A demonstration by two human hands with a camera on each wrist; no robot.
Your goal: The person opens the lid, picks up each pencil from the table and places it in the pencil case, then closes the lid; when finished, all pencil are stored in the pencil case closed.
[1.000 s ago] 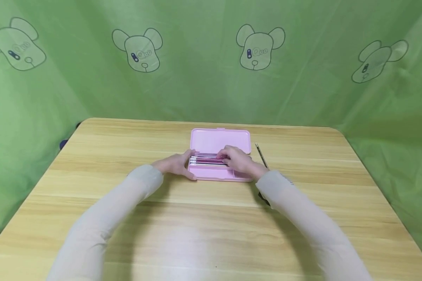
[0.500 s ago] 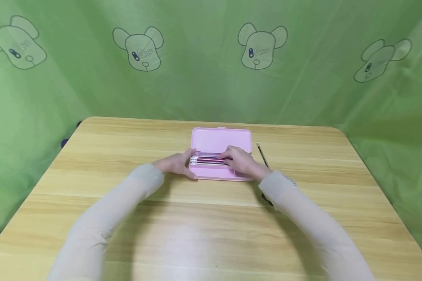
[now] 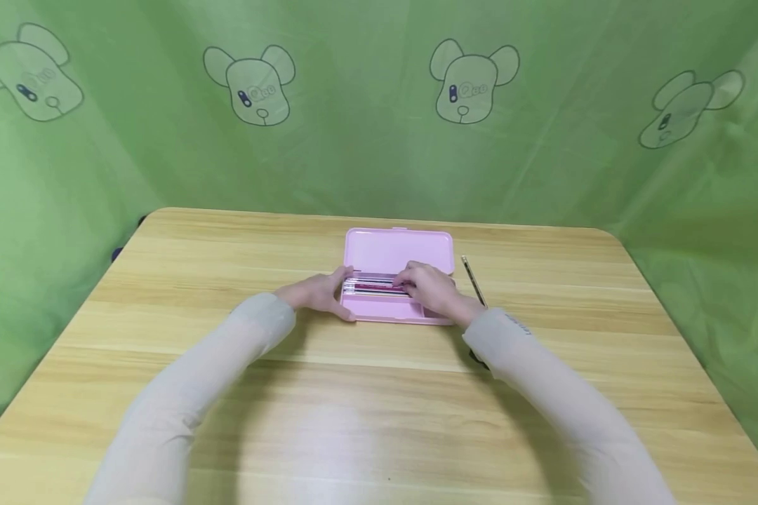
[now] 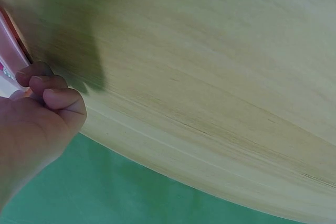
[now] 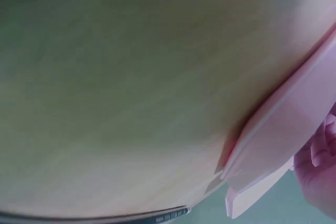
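A pink pencil case (image 3: 382, 308) lies open on the table, its lid (image 3: 398, 251) laid back behind it. Several pencils (image 3: 374, 287), one dark red, lie side by side in its rear compartment. My left hand (image 3: 321, 292) holds the case's left end between thumb and fingers; the left wrist view shows those fingers (image 4: 55, 95) curled at the case edge. With bent fingers, my right hand (image 3: 431, 287) pinches the dark red pencil over the case's right half. In the right wrist view the case wall (image 5: 289, 124) partly hides the fingertips.
To the right of the case lies a dark pencil (image 3: 474, 280), partly covered by the right sleeve (image 3: 505, 340). A small black object (image 3: 477, 359) peeks out below that sleeve. A green printed curtain (image 3: 366, 140) hangs behind the wooden table (image 3: 354, 421).
The right fingers have shifted slightly, and the dark red pencil shows more plainly among the others. The left hand keeps its place on the case. The head view has tilted a little.
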